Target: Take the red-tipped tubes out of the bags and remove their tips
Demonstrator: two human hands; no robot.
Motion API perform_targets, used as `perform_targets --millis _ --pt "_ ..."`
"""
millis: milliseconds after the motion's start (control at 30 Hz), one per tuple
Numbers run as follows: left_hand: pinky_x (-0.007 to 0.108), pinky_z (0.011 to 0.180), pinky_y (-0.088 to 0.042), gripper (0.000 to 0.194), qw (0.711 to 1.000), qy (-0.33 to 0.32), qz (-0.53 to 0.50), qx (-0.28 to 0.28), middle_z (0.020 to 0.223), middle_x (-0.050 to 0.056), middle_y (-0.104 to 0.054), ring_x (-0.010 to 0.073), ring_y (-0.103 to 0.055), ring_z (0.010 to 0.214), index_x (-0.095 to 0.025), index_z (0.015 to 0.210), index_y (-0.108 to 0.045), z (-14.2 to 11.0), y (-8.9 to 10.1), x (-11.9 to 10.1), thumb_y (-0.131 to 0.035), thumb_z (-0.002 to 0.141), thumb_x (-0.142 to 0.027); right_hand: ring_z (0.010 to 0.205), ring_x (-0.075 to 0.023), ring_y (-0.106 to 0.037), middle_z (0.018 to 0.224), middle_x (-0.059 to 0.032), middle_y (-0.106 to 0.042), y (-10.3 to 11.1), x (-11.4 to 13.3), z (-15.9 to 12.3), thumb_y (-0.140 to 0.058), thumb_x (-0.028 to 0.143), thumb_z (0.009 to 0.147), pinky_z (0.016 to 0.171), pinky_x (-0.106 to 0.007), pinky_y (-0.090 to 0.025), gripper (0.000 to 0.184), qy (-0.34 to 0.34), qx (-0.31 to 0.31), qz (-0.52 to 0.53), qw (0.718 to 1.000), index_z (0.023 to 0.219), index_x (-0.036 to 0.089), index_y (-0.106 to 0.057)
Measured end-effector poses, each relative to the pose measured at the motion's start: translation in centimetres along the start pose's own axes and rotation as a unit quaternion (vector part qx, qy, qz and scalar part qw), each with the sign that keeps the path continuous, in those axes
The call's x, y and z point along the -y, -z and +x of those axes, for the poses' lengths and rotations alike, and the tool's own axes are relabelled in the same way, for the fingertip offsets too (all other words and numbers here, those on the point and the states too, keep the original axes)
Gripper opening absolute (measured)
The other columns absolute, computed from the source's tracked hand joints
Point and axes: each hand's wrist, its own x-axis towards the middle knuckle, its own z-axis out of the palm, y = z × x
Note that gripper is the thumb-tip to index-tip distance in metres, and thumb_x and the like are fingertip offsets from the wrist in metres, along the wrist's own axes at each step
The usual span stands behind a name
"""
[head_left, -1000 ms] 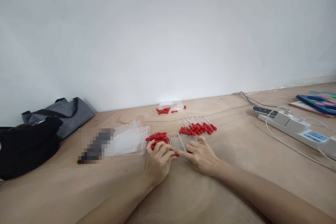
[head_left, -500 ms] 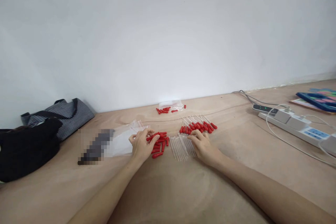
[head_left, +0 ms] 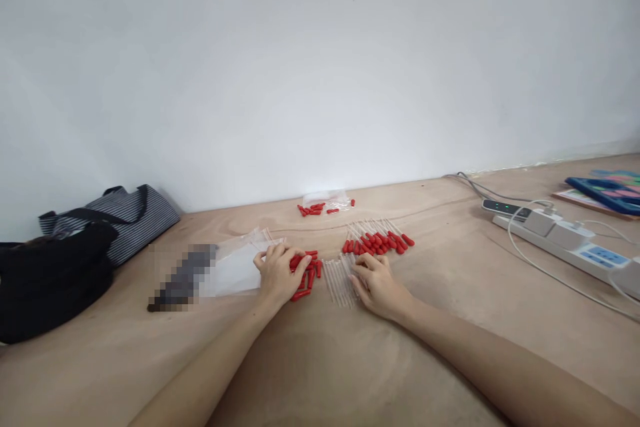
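My left hand rests palm down on a loose pile of red rubber caps, its fingers curled over them. Beside it, my right hand has bent fingertips touching a row of clear thin tubes lying side by side on the wooden surface. Behind them lies a group of tubes fitted with red caps. A clear zip bag lies just left of my left hand. What either hand pinches, if anything, is hidden.
A small bag with more red caps sits by the wall. A striped bag and a black bag lie at the left. A power strip with cables and a blue item are at the right.
A second ago both hands met over the tubes. My left hand went out to the red cap pile and now lies on it; my right hand drew slightly back onto the loose tubes.
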Motion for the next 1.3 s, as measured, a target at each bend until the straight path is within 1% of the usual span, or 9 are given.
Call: perform_targets --millis 233,333,433,600,800,1000,1133,1200,1300 --pt "0.049 0.085 -0.022 0.016 0.995 -0.041 -0.034 0.079 0.094 0.003 -0.059 0.0246 -0.046 0.096 -0.024 0.071 -0.064 3.0 -2.2 -4.6 -0.053 0.076 -0.035 0.081 -0.0148 -0.049 0.082 -0.0044 -0.057 0.7 0.5 -0.3 -0.041 0.024 0.085 0.078 -0.034 -0.025 0.021 0.018 0.012 -0.028 0.999 0.076 0.017 -0.059" --pt "0.051 0.084 -0.023 0.015 0.988 -0.08 -0.05 0.123 0.096 0.004 -0.058 0.0265 -0.045 0.098 -0.024 0.075 -0.063 4.3 -3.1 -6.8 -0.056 0.073 -0.036 0.073 -0.0128 -0.048 0.073 -0.0023 -0.057 1.3 0.2 -0.4 -0.042 0.022 0.084 0.077 -0.033 -0.022 0.025 0.02 -0.03 -0.057 0.998 0.066 0.017 -0.058" --pt "0.044 0.083 -0.028 0.016 0.97 -0.16 -0.072 0.167 0.097 0.0 -0.057 0.0228 -0.045 0.097 -0.029 0.085 -0.062 5.0 -3.7 -8.2 -0.06 0.069 -0.032 0.067 -0.0118 -0.047 0.064 -0.0006 -0.056 2.2 -0.7 -0.5 -0.042 0.021 0.083 0.073 -0.032 -0.021 0.028 -0.008 -0.088 -0.062 0.994 0.059 0.017 -0.056" --pt "0.038 0.082 -0.029 0.02 0.941 -0.258 -0.085 0.203 0.089 0.0 -0.057 0.0197 -0.047 0.094 -0.029 0.085 -0.063 5.4 -4.3 -9.0 -0.056 0.07 -0.018 0.063 -0.0113 -0.049 0.059 0.0009 -0.058 3.3 -2.5 -0.3 -0.042 0.024 0.083 0.071 -0.032 -0.019 0.03 -0.081 -0.154 -0.047 0.984 0.057 0.018 -0.056" --pt "0.037 0.081 -0.028 0.016 0.932 -0.296 -0.093 0.188 0.087 0.0 -0.058 0.0188 -0.048 0.093 -0.024 0.08 -0.061 5.5 -4.5 -8.8 -0.053 0.072 -0.012 0.064 -0.0118 -0.052 0.061 0.0016 -0.06 3.1 -3.1 -0.2 -0.044 0.025 0.082 0.072 -0.033 -0.019 0.029 -0.093 -0.153 -0.047 0.983 0.058 0.019 -0.057" --pt "0.038 0.085 -0.028 0.01 0.954 -0.251 -0.119 0.116 0.092 0.002 -0.061 0.018 -0.051 0.091 -0.02 0.087 -0.054 4.6 -1.8 -7.0 -0.047 0.079 -0.02 0.069 -0.0136 -0.054 0.071 0.0001 -0.062 2.8 -3.2 -0.3 -0.047 0.026 0.081 0.075 -0.034 -0.022 0.018 -0.087 -0.16 -0.022 0.983 0.071 0.021 -0.062" --pt "0.036 0.082 -0.035 0.009 0.97 -0.126 -0.208 0.013 0.081 0.001 -0.061 0.0174 -0.055 0.082 -0.02 0.081 -0.052 1.4 -0.3 -4.6 -0.049 0.079 -0.028 0.078 -0.0163 -0.054 0.08 -0.0023 -0.063 2.7 -2.4 -0.3 -0.047 0.024 0.081 0.077 -0.034 -0.025 0.016 -0.052 -0.154 -0.008 0.987 0.087 0.022 -0.061" --pt "0.034 0.077 -0.039 0.012 0.963 -0.063 -0.262 0.007 0.079 0.002 -0.061 0.0168 -0.056 0.077 -0.02 0.081 -0.051 -0.6 -0.1 -3.8 -0.05 0.078 -0.032 0.085 -0.0181 -0.053 0.088 -0.004 -0.062 2.8 -1.5 -0.2 -0.049 0.027 0.08 0.079 -0.035 -0.026 0.02 -0.019 -0.145 -0.012 0.989 0.097 0.022 -0.059" --pt "0.032 0.074 -0.042 0.015 0.951 -0.007 -0.306 0.037 0.08 0.002 -0.061 0.0161 -0.056 0.075 -0.02 0.082 -0.052 -3.1 0.1 -3.4 -0.051 0.077 -0.034 0.093 -0.0197 -0.051 0.099 -0.0053 -0.061 2.7 -0.1 -0.2 -0.052 0.032 0.08 0.084 -0.038 -0.024 0.026 0.046 -0.126 -0.025 0.991 0.104 0.023 -0.057"
